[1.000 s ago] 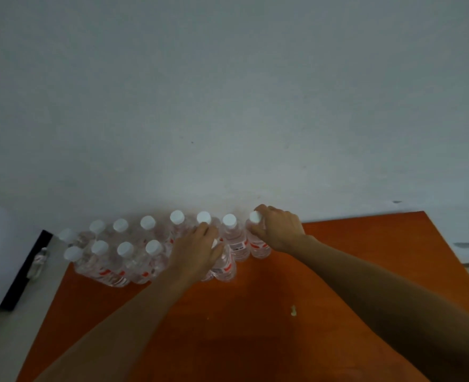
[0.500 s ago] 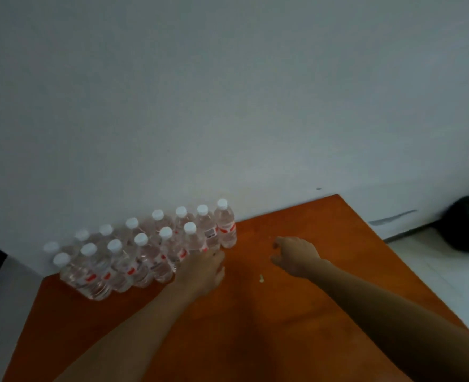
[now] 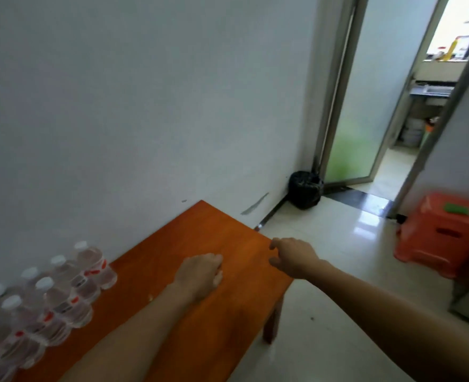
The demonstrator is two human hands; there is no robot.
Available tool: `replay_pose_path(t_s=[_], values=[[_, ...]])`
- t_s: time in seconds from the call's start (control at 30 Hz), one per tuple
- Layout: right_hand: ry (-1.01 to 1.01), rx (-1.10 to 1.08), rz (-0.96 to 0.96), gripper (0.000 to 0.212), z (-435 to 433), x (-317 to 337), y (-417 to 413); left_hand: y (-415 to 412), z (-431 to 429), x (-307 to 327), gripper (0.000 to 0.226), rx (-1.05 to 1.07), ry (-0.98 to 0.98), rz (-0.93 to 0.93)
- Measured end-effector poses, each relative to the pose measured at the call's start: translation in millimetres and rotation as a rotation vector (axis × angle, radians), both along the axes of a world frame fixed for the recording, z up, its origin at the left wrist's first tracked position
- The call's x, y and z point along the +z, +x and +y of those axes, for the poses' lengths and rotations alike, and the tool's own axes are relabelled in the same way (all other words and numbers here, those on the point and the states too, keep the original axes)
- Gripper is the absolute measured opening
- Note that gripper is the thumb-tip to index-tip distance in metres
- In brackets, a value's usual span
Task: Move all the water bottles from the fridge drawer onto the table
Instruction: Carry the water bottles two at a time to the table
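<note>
Bottles on table | black bin by door | orange stool

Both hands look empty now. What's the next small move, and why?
Probably turn away to find the fridge drawer for more: left hand and right hand hold nothing, the water bottles stand grouped on the table, and no drawer is in view.
</note>
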State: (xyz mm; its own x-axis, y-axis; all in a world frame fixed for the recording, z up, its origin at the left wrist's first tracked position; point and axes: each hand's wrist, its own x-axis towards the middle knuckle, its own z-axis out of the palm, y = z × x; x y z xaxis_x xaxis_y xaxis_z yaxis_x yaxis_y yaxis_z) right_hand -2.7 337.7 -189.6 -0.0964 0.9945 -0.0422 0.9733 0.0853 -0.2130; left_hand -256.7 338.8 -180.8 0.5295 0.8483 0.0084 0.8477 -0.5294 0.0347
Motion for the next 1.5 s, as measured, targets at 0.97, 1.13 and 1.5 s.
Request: replay_pose_path(t_s=[0.97,1.13,1.5], values=[[-0.086,-1.030,-0.001,0.039,-249.4,-21.8,698.7,809.1,-17.8,-36.0,0.018,-0.951,-0.090,-0.081],[-0.030,-1.164,0.050,0.039,-244.5,-11.5,775.0,926.7,2.5,-12.5,0.017,-1.095,-0.098,-0.064],[0.064,-1.370,0.078,0.036,-291.3,-6.0,940.2,1127.7,-34.4,-15.7,0.015,-1.244,-0.127,-0.080]])
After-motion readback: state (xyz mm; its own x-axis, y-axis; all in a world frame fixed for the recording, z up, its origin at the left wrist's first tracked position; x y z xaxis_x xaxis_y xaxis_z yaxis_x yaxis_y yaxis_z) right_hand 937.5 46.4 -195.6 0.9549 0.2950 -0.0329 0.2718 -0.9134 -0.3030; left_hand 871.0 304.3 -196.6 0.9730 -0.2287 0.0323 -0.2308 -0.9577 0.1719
